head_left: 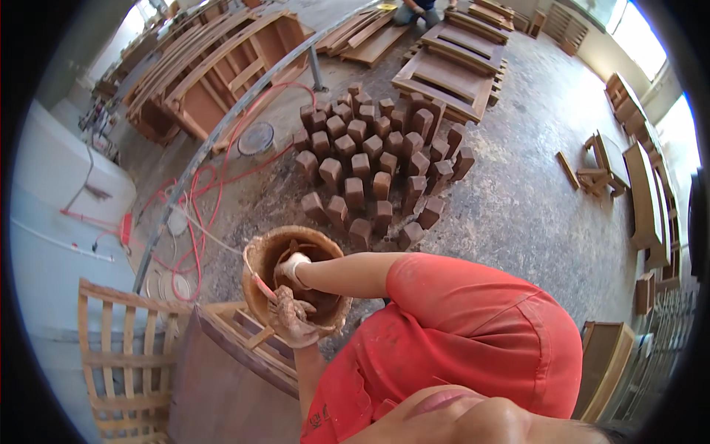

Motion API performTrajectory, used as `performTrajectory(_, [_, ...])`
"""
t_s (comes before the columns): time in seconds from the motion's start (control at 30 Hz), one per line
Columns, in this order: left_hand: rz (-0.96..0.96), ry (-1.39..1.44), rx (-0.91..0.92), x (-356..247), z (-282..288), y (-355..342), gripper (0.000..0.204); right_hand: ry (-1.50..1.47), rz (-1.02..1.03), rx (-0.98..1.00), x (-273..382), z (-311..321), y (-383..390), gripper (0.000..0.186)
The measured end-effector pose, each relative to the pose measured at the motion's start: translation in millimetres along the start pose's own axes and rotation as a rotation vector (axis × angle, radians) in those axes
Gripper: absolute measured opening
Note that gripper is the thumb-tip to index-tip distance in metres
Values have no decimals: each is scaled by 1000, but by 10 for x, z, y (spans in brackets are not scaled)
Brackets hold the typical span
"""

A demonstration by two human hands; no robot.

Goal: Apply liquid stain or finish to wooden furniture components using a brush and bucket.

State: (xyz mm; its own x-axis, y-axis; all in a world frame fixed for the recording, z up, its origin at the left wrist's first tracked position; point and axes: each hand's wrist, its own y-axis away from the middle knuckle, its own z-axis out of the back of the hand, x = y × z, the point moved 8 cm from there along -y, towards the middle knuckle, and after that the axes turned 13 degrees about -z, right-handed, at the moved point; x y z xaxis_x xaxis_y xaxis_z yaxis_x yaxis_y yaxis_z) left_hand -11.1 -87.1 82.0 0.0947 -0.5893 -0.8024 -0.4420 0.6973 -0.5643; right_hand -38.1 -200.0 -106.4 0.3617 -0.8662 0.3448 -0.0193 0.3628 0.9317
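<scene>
A round bucket [255,259], brown-crusted inside and on its rim, stands in front of me. My right hand [293,269], in a pale glove, reaches down into it; its fingers are hidden inside. Brown material is around that hand, too unclear to name. My left hand [294,320], in a glove stained brown over the fingers, is closed at the bucket's near rim. A thin pale hose [214,235], reddish near its end, runs over the rim into that hand. Beyond the bucket, several brown square wooden legs [360,164] stand upright in a cluster on the floor.
A slatted wooden frame [122,362] and a brown wooden panel [222,377] lie at the near left. A metal rail [177,189] and tangled red hoses [214,200] run along the left. Stacked frames [451,70] and another person [418,11] are farther off.
</scene>
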Motion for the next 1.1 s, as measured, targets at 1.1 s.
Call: performTrajectory(1.1, [241,-133,-480,-193,954,991,19,665,599,500,-680,-1088,681,35])
